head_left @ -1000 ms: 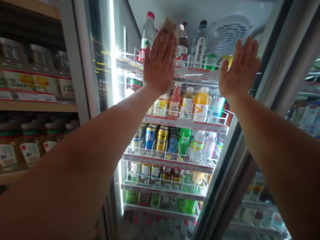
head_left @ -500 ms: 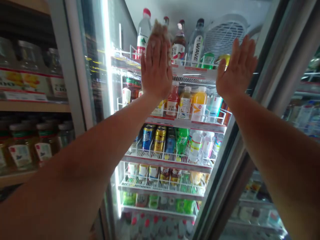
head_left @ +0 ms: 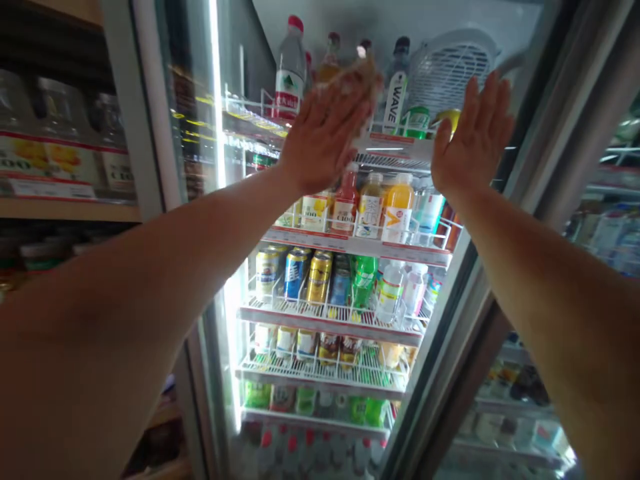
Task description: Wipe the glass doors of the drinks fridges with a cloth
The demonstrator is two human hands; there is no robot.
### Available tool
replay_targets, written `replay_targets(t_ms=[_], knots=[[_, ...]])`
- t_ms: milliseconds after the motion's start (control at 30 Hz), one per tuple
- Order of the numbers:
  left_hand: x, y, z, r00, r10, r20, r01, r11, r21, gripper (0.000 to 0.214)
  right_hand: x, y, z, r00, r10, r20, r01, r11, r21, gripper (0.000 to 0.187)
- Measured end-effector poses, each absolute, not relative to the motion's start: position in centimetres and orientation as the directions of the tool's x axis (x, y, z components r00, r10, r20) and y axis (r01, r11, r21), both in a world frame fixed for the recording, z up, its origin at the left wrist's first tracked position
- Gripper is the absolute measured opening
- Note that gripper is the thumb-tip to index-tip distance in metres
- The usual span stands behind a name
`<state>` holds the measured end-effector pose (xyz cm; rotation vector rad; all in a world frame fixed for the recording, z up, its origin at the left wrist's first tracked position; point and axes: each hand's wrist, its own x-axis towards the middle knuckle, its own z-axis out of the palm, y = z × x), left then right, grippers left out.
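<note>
Lit-up drinks fridge [head_left: 410, 15] ahead; left hand [head_left: 323, 137] and right hand [head_left: 473, 137] apart, palms flat, the left one over a blurry beige cloth [head_left: 370, 69] around top shelf [head_left: 395, 141] height. I'd spread it fully under that palm and press evenly.

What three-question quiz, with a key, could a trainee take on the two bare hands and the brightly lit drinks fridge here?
1. Which bare hand has the blurred tan cloth at its fingers?
2. True or false: the clear bottle of orange drink stands right of the clear bottle of red drink in the picture.
3. The leftmost clear plastic bottle on the top white shelf has which cap? A) green B) red C) black

Key: 1. Left hand. 2. True. 3. B.
</note>
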<state>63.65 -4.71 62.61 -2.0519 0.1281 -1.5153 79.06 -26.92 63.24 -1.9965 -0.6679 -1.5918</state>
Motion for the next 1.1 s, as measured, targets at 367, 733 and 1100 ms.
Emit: replay_targets(t_ms=[367, 733, 1100], knots=[[64.1, -4.7, 63.7, 0.288, -0.272, 0.918, 0.338, -0.869, -0.363, 0.064, 79.3, -27.1, 62.9, 0.145, 0.091, 0.985, 0.693, -0.72, -0.035, 0.065], [63.3, -2.5, 63.3, 0.324, -0.419, 0.848, 0.35, -0.78, -0.519, 0.063, 78.6, -27.0, 63.5, 0.254, 0.111, 0.961, 0.649, -0.756, -0.085, 0.069], [64.0, -2.7, 62.1, 0.38, -0.287, 0.879, 0.527, -0.714, -0.461, 0.065, 79.8, -27.7, 63.6, 0.173, 0.14, 0.975, 0.678, -0.735, -0.015, 0.076]])
